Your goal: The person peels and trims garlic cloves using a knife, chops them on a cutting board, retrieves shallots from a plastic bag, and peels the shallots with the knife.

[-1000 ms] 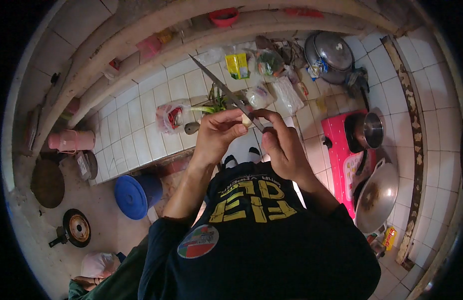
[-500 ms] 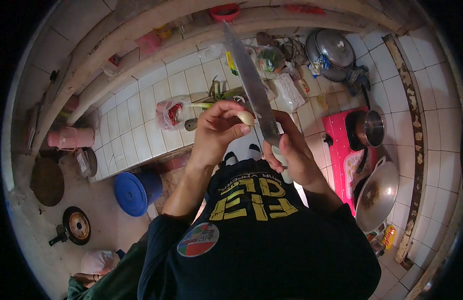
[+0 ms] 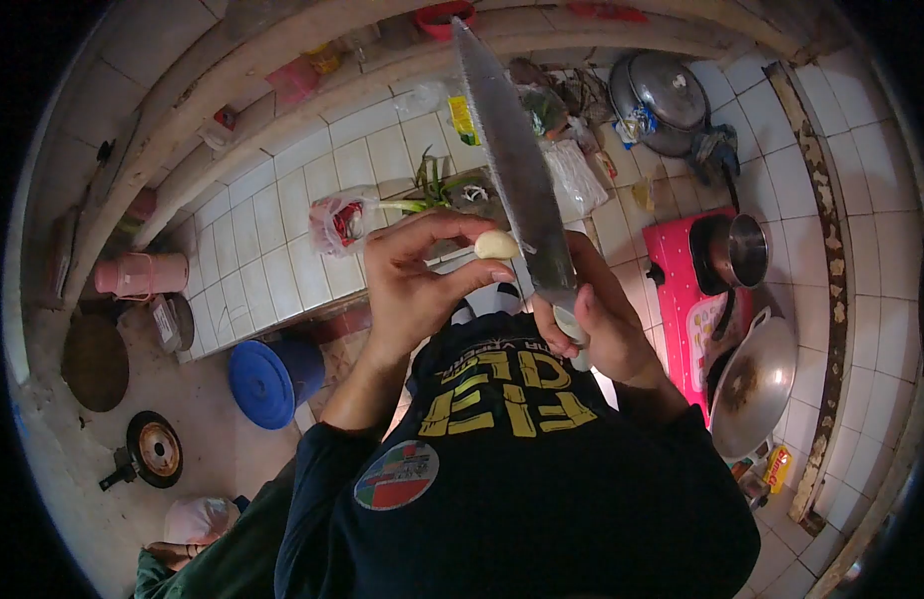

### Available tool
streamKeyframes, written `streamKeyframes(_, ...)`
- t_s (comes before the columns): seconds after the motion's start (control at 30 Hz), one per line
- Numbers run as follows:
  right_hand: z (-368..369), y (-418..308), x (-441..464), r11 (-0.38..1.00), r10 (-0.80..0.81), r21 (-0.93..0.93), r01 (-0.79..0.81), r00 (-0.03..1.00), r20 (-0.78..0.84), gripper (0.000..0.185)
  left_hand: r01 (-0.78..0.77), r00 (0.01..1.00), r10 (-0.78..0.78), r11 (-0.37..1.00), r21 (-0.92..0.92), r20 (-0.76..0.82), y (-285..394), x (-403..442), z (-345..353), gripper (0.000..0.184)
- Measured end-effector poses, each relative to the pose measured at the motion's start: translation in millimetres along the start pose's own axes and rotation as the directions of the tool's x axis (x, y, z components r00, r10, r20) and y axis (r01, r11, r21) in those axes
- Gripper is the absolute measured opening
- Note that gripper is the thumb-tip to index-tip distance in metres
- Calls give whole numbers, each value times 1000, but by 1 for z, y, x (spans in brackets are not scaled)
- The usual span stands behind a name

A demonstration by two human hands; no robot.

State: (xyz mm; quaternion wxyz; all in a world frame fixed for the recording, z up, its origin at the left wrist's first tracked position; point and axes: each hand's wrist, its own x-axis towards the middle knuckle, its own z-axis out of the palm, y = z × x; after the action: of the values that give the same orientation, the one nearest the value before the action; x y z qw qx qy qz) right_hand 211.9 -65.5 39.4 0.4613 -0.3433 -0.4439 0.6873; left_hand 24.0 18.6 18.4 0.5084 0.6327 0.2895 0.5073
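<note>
Pinches a garlic clove [image 3: 496, 246] in the left hand [image 3: 414, 270], grips a knife [image 3: 522, 160] in the right hand [image 3: 614, 327].
Shows, on the dark shirt [image 3: 547, 489] behind both hands, small white lettering seemingly spelling "VIPER", and larger yellow letters not surely readable as a word. Too small to read: the yellow packet [image 3: 463, 120] on the tiled table [image 3: 282, 230] beyond the left hand, and the red print on the yellow box [image 3: 778, 469] well off to the right of the right hand. Points the knife forward from the closed right hand, long axis leaning slightly left, tip away from the shirt. Holds the clove between left thumb and fingertips, long axis roughly crosswise, just beside the blade; cannot tell whether touching.
</note>
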Motion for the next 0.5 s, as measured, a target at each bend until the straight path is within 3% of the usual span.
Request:
streamKeyframes(0.03, -1, -1, -1, 1000, -5, 4, 5, 1000, -2, 63, 1, 1000, -1, 1000, 0, 1, 4, 2, -1, 31)
streamKeyframes(0.07, -1, -2, -1, 1000, -4, 5, 5, 1000, -3, 63, -34, 999, 31, 988, 150, 25, 10, 4, -2, 32)
streamKeyframes(0.1, -2, -4, 0, 997, -26, -75, 24, 999, -26, 56, -71, 997, 58, 953, 295, 53, 15, 5, -2, 33)
streamKeyframes(0.2, -4, -7, 2, 965, -44, -261, 27, 997, -59, 46, -97, 994, 65, 898, 429, 90, 28, 8, -3, 33)
streamKeyframes(0.33, -3, -16, 3, 885, -31, -466, 2, 998, -55, 43, -98, 994, 63, 894, 437, 95, 21, 8, -6, 30)
streamKeyframes(0.5, -5, -15, 6, 878, -28, -479, -12, 997, -77, 40, -80, 993, 46, 939, 334, 108, 17, 10, -5, 29)
